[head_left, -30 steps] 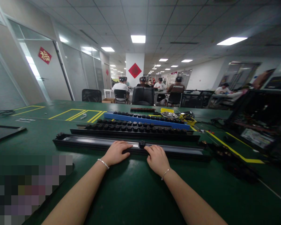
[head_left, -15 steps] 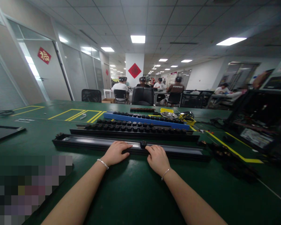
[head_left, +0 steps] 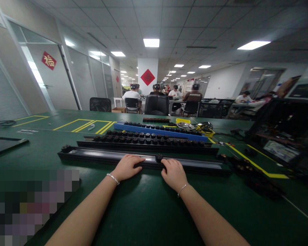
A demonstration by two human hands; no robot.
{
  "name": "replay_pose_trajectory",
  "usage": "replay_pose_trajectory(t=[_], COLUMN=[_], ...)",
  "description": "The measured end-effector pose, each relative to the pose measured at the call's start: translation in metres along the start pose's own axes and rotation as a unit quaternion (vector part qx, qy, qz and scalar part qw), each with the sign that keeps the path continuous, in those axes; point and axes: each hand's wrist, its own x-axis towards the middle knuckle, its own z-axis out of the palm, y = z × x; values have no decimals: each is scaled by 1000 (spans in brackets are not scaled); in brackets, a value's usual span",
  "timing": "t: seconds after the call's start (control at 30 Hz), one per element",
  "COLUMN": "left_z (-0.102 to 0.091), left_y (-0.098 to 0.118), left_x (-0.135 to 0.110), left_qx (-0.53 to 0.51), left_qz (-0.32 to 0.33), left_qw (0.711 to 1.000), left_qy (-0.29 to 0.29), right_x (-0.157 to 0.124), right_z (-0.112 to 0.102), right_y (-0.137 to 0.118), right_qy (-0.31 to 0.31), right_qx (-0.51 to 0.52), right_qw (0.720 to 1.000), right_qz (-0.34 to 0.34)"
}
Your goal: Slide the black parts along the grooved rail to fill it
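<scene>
A long black channel-shaped rail with a shiny grey inner strip lies across the table in front of me. My left hand holds its near wall left of the middle, fingers over the top and thumb on the near side. Inside the channel, near the middle, sits a small black knobbed part. The curled fingers of my right hand are on this part from the right; their exact grip is partly hidden. Another black knobbed part stands at the rail's left end.
Behind the rail lie further black rails with rows of black parts and a blue rail. Dark loose parts lie at the right, near an open black equipment case. A metal dish stands farther back. People sit beyond the table.
The small black part has moved slightly right along the channel, together with my right hand's fingers. My left hand and the rail have stayed almost in place.
</scene>
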Motion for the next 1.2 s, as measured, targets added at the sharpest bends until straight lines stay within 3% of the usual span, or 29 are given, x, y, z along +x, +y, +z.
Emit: replay_pose_trajectory(t=[0.77,1.07,1.2], left_z=[1,2,3], left_y=[-2,-2,-1], left_x=[-1,0,0], left_qx=[-11,-8,-7], left_qz=[-1,-10,-14], left_qw=[1000,1000,1000], left_qy=[0,1,6], right_x=[2,8,12], right_z=[-8,4,7], right_y=[5,9,7], right_qy=[36,117,94], right_qx=[8,36,61], right_qw=[997,986,985], right_qz=[61,110,129])
